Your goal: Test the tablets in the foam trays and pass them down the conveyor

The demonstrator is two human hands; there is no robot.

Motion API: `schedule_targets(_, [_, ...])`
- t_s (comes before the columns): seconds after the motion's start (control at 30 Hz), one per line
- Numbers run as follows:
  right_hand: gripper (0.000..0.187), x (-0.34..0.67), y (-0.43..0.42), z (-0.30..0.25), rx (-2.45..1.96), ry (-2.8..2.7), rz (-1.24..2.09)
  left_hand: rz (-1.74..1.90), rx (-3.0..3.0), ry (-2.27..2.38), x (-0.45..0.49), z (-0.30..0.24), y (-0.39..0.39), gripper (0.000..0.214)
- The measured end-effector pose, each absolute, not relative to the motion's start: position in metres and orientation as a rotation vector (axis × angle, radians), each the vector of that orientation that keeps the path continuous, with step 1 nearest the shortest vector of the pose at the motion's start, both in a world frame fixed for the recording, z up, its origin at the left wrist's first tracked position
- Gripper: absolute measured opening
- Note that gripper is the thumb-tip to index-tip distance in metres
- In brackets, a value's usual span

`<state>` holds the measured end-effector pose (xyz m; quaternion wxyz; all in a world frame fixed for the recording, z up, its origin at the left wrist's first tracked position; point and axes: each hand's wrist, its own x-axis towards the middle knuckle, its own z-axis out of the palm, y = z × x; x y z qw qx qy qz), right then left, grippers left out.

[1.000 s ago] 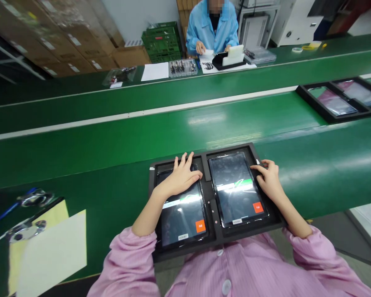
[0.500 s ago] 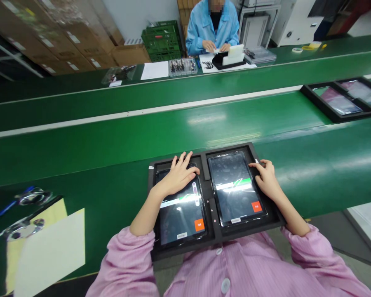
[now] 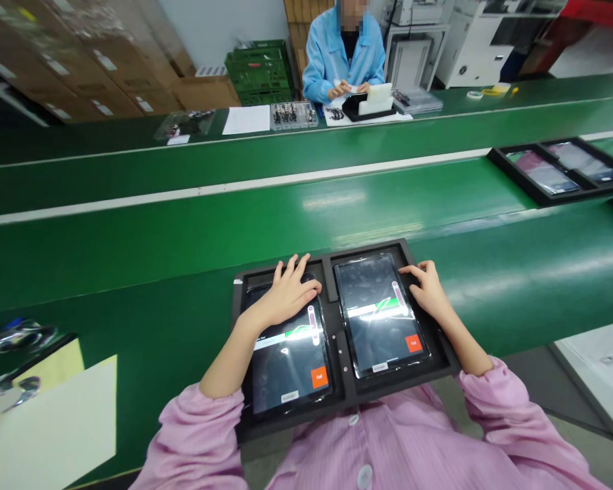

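Note:
Two dark-screened tablets lie side by side in a black tray [image 3: 343,354]. My left hand [image 3: 286,296] rests with spread fingers on the upper part of the left tablet [image 3: 286,371]. My right hand [image 3: 426,289] touches the right edge of the right tablet [image 3: 372,320] with its fingertips. Each screen shows a bright horizontal band, a pale vertical slider and an orange Fail button [image 3: 413,343]. Neither hand holds anything. My left hand hides part of its tablet.
A green conveyor belt [image 3: 306,204] runs crosswise, with a second tray of tablets [image 3: 556,170] at the right. White paper and metal parts [image 3: 51,422] lie at lower left. Beyond a farther belt, a co-worker in a blue smock [image 3: 342,54] handles items.
A vertical slider now shows on both tablet screens. The whole scene has shifted slightly left in view. My hands remain on the tablets.

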<state>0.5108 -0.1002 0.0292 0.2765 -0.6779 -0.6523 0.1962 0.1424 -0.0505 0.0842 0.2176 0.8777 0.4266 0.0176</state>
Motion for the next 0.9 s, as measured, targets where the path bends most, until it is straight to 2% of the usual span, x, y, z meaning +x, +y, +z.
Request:
schedule_targets(0.3, [0.052,0.508,-0.101,0.031,-1.829,-1.861,0.448,0.173,2.289,1.272,0.1,0.094,-0.063,0.047])
schedule_targets(0.5, [0.05,0.511,-0.085,0.029,-1.805,-1.934,0.538,0.773,1.869,1.959,0.047,0.056,-0.096,0.067])
schedule_targets(0.6, [0.046,0.51,-0.065,0.034,-1.814,-1.952,0.545,0.941,1.658,1.872,0.046,0.038,-0.09,0.074])
schedule_targets(0.73, [0.041,0.509,-0.042,0.046,-1.878,-1.935,0.618,1.051,1.501,1.673,0.05,0.033,-0.061,0.073])
schedule_targets(0.9, [0.039,0.52,-0.035,0.059,-1.921,-1.912,0.777,1.008,1.526,1.84,0.047,0.025,-0.036,0.067])
